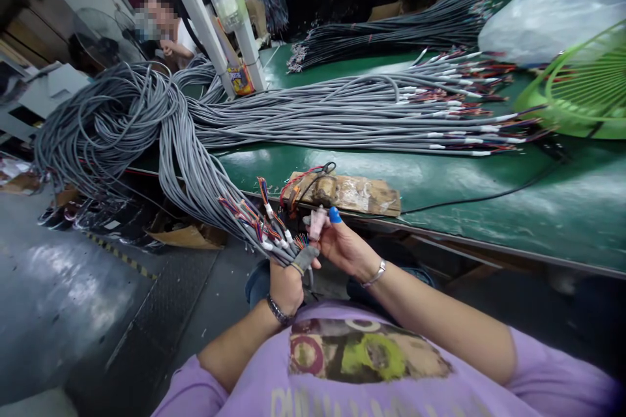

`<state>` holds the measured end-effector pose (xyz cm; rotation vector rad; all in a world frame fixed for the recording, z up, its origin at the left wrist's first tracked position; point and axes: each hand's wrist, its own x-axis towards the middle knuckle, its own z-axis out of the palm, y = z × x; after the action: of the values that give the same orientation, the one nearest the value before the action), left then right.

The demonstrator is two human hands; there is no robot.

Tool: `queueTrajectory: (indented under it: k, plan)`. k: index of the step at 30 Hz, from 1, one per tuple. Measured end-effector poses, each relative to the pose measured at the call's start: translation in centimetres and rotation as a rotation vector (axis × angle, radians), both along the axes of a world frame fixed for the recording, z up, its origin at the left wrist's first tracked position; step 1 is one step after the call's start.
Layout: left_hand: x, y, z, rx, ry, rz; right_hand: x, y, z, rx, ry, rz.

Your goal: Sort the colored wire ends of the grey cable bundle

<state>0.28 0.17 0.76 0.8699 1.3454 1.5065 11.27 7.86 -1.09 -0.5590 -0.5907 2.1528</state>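
Note:
My left hand (287,283), with a grey cover on its thumb, is closed around a grey cable at the end of a hanging bundle (210,186). Fine coloured wires (302,241) fan out just above that thumb. Close on the right is my right hand (345,249), its thumb tipped in blue. Its fingers are bent toward the wires, beside a pale pink wrap or piece (317,224). Whether that is worn on a finger or held I cannot tell, and what lies between the fingers is hidden. White sleeves (267,245) and orange and purple wires end the neighbouring cables.
A worn wooden board (364,194) with a red and a black lead lies at the green table's (464,186) front edge. Behind it stretch long grey cables (303,114). A green basket (581,88) stands right; another person (169,26) sits beyond the white post (198,13).

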Motion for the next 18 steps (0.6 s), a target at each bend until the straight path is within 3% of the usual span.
queueTrajectory:
  k: [5,18]
  plan:
    - [-0.4,-0.8,0.3,-0.034,-0.039,0.012,1.1,-0.4,-0.3,-0.133,-0.018,-0.016]
    - [-0.8,-1.0,0.0,-0.046,-0.150,0.062,3.0,-1.0,-1.3,-0.111,-0.150,-0.017]
